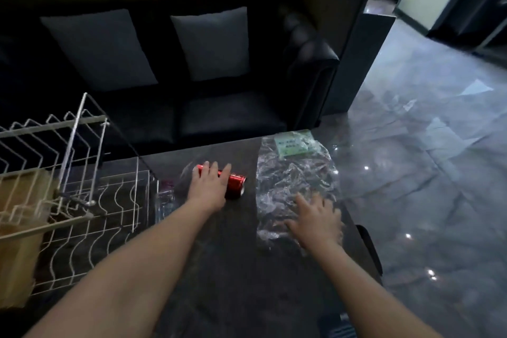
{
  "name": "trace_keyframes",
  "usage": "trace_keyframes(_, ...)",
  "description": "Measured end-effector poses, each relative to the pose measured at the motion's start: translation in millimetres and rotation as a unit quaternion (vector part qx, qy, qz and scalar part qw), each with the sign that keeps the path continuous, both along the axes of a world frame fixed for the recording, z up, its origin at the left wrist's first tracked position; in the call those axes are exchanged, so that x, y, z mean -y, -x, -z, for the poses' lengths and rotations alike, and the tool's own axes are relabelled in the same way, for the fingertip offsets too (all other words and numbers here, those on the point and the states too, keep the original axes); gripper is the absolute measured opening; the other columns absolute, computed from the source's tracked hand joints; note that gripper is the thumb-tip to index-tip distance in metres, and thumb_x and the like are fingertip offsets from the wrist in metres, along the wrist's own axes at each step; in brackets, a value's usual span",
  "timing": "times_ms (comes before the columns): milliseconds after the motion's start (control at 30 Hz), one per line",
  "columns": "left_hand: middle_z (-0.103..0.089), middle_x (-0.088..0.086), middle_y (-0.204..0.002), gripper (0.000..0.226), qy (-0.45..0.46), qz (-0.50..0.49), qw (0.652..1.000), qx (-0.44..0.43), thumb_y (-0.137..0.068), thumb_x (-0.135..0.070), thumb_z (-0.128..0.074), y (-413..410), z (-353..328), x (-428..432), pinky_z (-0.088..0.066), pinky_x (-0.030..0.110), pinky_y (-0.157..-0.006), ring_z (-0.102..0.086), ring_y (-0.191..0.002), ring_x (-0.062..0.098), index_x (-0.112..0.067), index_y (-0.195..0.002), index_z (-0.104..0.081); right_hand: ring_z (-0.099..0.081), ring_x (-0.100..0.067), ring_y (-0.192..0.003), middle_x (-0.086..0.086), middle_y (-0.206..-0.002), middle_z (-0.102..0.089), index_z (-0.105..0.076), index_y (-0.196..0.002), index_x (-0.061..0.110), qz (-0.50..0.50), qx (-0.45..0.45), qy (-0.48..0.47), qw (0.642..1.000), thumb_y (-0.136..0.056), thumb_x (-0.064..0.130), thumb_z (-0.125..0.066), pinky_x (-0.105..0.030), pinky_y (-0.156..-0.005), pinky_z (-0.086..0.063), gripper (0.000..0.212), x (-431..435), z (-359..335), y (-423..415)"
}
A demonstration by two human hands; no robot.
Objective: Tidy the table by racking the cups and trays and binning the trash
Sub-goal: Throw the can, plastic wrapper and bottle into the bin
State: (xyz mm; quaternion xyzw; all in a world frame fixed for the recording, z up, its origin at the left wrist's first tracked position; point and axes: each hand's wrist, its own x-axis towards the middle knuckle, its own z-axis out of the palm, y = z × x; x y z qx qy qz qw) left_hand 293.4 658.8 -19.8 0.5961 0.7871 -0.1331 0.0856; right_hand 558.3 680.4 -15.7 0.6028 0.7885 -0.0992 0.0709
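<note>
My left hand lies open over the red soda can, which is on its side on the dark table. My right hand, fingers spread, presses the crumpled clear plastic bag beside the can.

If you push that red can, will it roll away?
Probably. The red can lies on its side on the smooth dark table, so a sideways nudge would likely roll it. The left hand resting on top seems to steady it. It may be empty and light; I can't tell.
</note>
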Motion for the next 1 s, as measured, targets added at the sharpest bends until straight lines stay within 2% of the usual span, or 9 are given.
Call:
trace_keyframes(233,-0.05,0.009,-0.132,0.06,-0.013,0.055,0.997,-0.053,-0.076,-0.02,-0.07,-8,6,-6,-0.024,0.055,-0.115,-0.047,-0.126,0.03,-0.021,-0.132,-0.046,-0.061,-0.023,-0.108,0.004,-0.108,-0.074,-0.059,-0.121,0.031,-0.05,-0.049,-0.008,0.998,-0.093,0.034,-0.056,-0.04,-0.093,-0.037,0.028,-3,15,-23)
trace_keyframes(300,-0.05,0.008,-0.128,0.061,-0.005,0.052,0.998,-0.047,-0.072,-0.03,-0.072,-14,6,-1,-0.023,0.054,-0.116,-0.051,-0.12,0.029,-0.021,-0.127,-0.048,-0.063,-0.021,-0.101,0.005,-0.095,-0.075,-0.07,-0.101,0.031,-0.048,-0.073,0.002,0.996,-0.096,0.032,-0.055,-0.04,-0.097,-0.036,0.016,-3,15,-30)
trace_keyframes(400,-0.049,0.008,-0.122,0.062,-0.031,0.028,0.999,-0.009,-0.069,-0.042,-0.07,-27,3,15,-0.027,0.048,-0.114,-0.055,-0.112,0.029,-0.022,-0.123,-0.049,-0.061,-0.017,-0.084,0.008,-0.077,-0.068,-0.068,-0.075,0.028,-0.02,-0.138,0.013,0.99,-0.094,0.028,-0.056,-0.039,-0.095,-0.039,0.022,1,8,-43)
trace_keyframes(500,-0.048,0.004,-0.106,0.064,-0.115,-0.059,0.987,0.093,-0.066,-0.052,-0.07,-48,-11,40,-0.046,0.039,-0.087,-0.057,-0.094,0.027,-0.023,-0.12,-0.052,-0.059,-0.014,-0.071,0.008,-0.068,-0.064,-0.066,-0.069,0.02,0.025,-0.223,0.008,0.974,-0.09,0.021,-0.065,-0.032,-0.074,-0.048,0.02,3,-5,-59)
trace_keyframes(567,-0.046,0.001,-0.102,0.064,-0.186,-0.17,0.939,0.235,-0.062,-0.054,-0.072,-69,-29,56,-0.046,0.034,-0.076,-0.057,-0.088,0.024,-0.025,-0.116,-0.054,-0.059,-0.013,-0.068,0.006,-0.069,-0.066,-0.069,-0.073,0.017,0.049,-0.25,-0.001,0.967,-0.087,0.018,-0.069,-0.025,-0.06,-0.041,0.015,5,-15,-71)
trace_keyframes(633,-0.051,0.0,-0.101,0.064,-0.214,-0.241,0.868,0.377,-0.055,-0.056,-0.075,-92,-46,68,-0.046,0.031,-0.078,-0.059,-0.088,0.02,-0.026,-0.11,-0.059,-0.059,-0.012,-0.067,0.006,-0.07,-0.066,-0.072,-0.075,0.017,0.07,-0.265,-0.016,0.962,-0.087,0.017,-0.07,-0.023,-0.056,-0.037,0.011,10,-27,-79)
trace_keyframes(767,-0.072,0.006,-0.098,0.052,-0.133,-0.248,0.702,0.655,-0.05,-0.046,-0.086,-134,-72,74,-0.058,0.039,-0.082,-0.071,-0.091,0.025,-0.029,-0.096,-0.069,-0.06,-0.009,-0.068,0.009,-0.072,-0.067,-0.074,-0.078,0.02,0.085,-0.283,-0.014,0.955,-0.087,0.021,-0.071,-0.023,-0.056,-0.042,0.01,30,-50,-80)
trace_keyframes(900,-0.076,0.01,-0.1,0.05,-0.053,-0.233,0.654,0.718,-0.058,-0.039,-0.086,-149,-84,73,-0.059,0.044,-0.084,-0.073,-0.091,0.028,-0.025,-0.104,-0.07,-0.066,0.0,-0.072,0.012,-0.075,-0.07,-0.075,-0.083,0.026,0.125,-0.381,0.03,0.915,-0.087,0.02,-0.073,-0.012,-0.059,-0.043,0.008,47,-69,-76)
trace_keyframes(1000,-0.076,0.012,-0.102,0.049,-0.06,-0.24,0.638,0.729,-0.06,-0.039,-0.086,-155,-84,79,-0.059,0.046,-0.085,-0.073,-0.094,0.03,-0.023,-0.104,-0.071,-0.07,-0.005,-0.08,0.005,-0.084,-0.075,-0.074,-0.086,0.029,0.175,-0.489,0.101,0.849,-0.09,0.014,-0.072,-0.018,-0.07,-0.053,0.016,56,-78,-75)
